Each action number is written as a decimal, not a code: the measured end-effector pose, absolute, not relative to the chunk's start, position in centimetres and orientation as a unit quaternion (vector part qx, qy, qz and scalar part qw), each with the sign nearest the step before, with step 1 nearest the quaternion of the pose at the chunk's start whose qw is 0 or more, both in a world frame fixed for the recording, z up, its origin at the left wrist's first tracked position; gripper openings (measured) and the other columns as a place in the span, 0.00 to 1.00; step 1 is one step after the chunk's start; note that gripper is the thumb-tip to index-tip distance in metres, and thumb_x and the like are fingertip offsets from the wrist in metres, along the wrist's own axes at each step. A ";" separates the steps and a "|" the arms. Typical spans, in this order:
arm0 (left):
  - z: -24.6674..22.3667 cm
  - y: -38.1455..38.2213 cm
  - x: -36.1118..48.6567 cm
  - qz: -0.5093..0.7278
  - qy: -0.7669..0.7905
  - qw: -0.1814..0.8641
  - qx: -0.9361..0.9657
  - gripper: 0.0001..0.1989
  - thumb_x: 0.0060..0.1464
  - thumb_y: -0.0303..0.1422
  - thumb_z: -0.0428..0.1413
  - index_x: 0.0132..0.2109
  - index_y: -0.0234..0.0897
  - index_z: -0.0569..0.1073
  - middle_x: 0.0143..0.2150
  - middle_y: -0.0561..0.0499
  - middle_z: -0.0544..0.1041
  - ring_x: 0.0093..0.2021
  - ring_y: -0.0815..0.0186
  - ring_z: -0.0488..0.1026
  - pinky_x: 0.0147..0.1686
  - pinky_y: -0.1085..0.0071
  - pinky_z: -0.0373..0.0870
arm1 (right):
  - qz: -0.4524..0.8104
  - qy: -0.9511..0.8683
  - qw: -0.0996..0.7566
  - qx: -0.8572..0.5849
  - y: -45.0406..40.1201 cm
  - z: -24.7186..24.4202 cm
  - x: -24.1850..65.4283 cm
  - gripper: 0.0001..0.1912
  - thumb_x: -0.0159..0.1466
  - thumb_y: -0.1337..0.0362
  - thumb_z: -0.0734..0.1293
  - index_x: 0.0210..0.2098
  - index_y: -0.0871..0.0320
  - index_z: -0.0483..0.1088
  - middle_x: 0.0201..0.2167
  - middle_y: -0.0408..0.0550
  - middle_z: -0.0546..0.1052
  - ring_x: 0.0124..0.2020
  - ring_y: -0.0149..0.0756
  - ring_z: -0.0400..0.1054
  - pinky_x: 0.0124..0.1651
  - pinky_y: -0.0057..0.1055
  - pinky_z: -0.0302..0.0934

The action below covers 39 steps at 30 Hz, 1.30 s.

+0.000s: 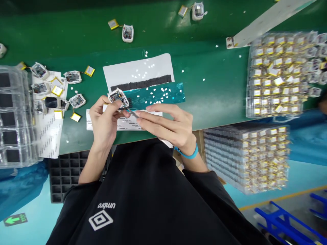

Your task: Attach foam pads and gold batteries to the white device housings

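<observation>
My left hand pinches a white smartwatch case, its circuit board facing up and my thumb on its lower edge. My right hand grips slim metal tweezers whose tip reaches the lower right edge of the case. Whether the tip touches a part is too small to tell. Just beyond the case, a row of black foam strips stands on a white backing sheet. Small white stickers lie scattered on the sheet and on a teal film. Printed paper lies beneath my hands.
On the green bench, several open watch cases with wired batteries lie left and far. Clear trays stack at left. Battery-filled trays sit right, above another tray stack. A white metal bracket rises at far right.
</observation>
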State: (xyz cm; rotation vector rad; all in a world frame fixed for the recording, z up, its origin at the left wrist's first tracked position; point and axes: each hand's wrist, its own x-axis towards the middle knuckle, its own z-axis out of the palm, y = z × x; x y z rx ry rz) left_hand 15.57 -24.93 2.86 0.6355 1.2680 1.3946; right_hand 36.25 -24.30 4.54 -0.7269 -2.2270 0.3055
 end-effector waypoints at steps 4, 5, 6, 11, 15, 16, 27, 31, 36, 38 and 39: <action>2.6 -25.0 15.5 0.567 0.531 0.559 0.289 0.16 0.52 0.35 0.69 0.27 0.39 0.69 0.27 0.57 0.73 0.20 0.73 0.70 0.23 0.71 0.71 | 0.125 -0.880 0.356 -0.288 -24.2 4.8 36.3 0.13 0.70 0.69 0.72 0.49 0.42 0.82 0.50 0.34 0.85 0.52 0.40 0.82 0.49 0.38 0.83; 2.5 -25.0 15.5 0.565 0.531 0.558 0.294 0.15 0.52 0.34 0.69 0.27 0.38 0.70 0.28 0.56 0.74 0.20 0.73 0.70 0.24 0.71 0.71 | 0.107 -0.885 0.358 -0.278 -24.2 4.9 36.3 0.13 0.70 0.69 0.72 0.48 0.43 0.82 0.50 0.35 0.85 0.51 0.40 0.82 0.46 0.37 0.83; 2.5 -25.1 15.4 0.565 0.532 0.555 0.298 0.14 0.52 0.33 0.68 0.27 0.38 0.70 0.28 0.56 0.74 0.20 0.73 0.71 0.24 0.71 0.72 | 0.087 -0.889 0.362 -0.267 -24.1 5.0 36.4 0.13 0.70 0.69 0.72 0.48 0.43 0.82 0.51 0.35 0.85 0.51 0.40 0.82 0.44 0.36 0.82; 2.8 -25.1 15.4 0.565 0.525 0.557 0.307 0.14 0.49 0.31 0.69 0.26 0.37 0.71 0.26 0.55 0.74 0.19 0.70 0.73 0.22 0.71 0.73 | 0.064 -0.901 0.340 -0.263 -24.1 5.4 36.6 0.12 0.72 0.68 0.70 0.47 0.43 0.82 0.49 0.33 0.86 0.49 0.38 0.82 0.39 0.35 0.81; 3.2 -25.2 15.7 0.562 0.529 0.561 0.299 0.13 0.47 0.32 0.71 0.26 0.38 0.73 0.24 0.57 0.75 0.18 0.70 0.74 0.20 0.73 0.74 | 0.067 -0.892 0.372 -0.247 -24.2 5.5 36.6 0.12 0.70 0.69 0.72 0.49 0.47 0.81 0.51 0.38 0.85 0.51 0.39 0.81 0.45 0.36 0.81; 3.2 -25.3 15.8 0.563 0.534 0.553 0.302 0.12 0.47 0.33 0.71 0.28 0.38 0.76 0.25 0.57 0.76 0.19 0.69 0.75 0.21 0.73 0.75 | 0.070 -0.888 0.380 -0.249 -24.3 5.5 36.5 0.12 0.70 0.70 0.72 0.50 0.48 0.81 0.51 0.40 0.85 0.52 0.39 0.81 0.46 0.36 0.81; 3.5 -26.2 16.4 0.603 0.539 0.490 0.326 0.18 0.51 0.40 0.75 0.46 0.39 0.82 0.32 0.56 0.83 0.24 0.66 0.82 0.28 0.72 0.82 | 0.134 -0.841 0.453 -0.264 -24.1 4.8 36.1 0.16 0.70 0.72 0.72 0.55 0.54 0.77 0.49 0.43 0.85 0.51 0.38 0.79 0.45 0.37 0.82; 2.8 -25.9 15.7 0.590 0.516 0.502 0.366 0.18 0.52 0.40 0.75 0.46 0.40 0.81 0.34 0.54 0.83 0.28 0.65 0.84 0.32 0.70 0.85 | 0.167 -0.826 0.467 -0.269 -23.9 5.2 36.6 0.20 0.70 0.73 0.71 0.59 0.52 0.76 0.49 0.45 0.85 0.52 0.39 0.78 0.47 0.38 0.82; -1.7 -15.7 8.0 0.482 0.576 0.362 0.551 0.27 0.42 0.31 0.79 0.50 0.38 0.80 0.34 0.59 0.82 0.23 0.75 0.77 0.28 0.74 0.83 | 0.187 -0.784 0.511 -0.298 -24.3 5.2 36.9 0.22 0.72 0.71 0.68 0.62 0.46 0.75 0.49 0.45 0.85 0.52 0.41 0.78 0.44 0.40 0.82; -3.2 -9.9 3.8 0.421 0.633 0.254 0.598 0.28 0.40 0.33 0.79 0.48 0.29 0.80 0.31 0.62 0.79 0.27 0.75 0.78 0.36 0.71 0.85 | 0.174 -0.790 0.507 -0.299 -24.7 5.0 36.9 0.23 0.71 0.72 0.68 0.63 0.48 0.75 0.49 0.46 0.85 0.52 0.42 0.78 0.43 0.39 0.82; -3.7 -7.3 2.0 0.415 0.640 0.230 0.604 0.24 0.46 0.36 0.75 0.46 0.24 0.81 0.31 0.60 0.79 0.33 0.70 0.81 0.42 0.65 0.85 | 0.158 -0.797 0.500 -0.299 -24.8 4.8 36.9 0.24 0.71 0.73 0.69 0.63 0.49 0.74 0.49 0.47 0.86 0.52 0.42 0.78 0.44 0.40 0.81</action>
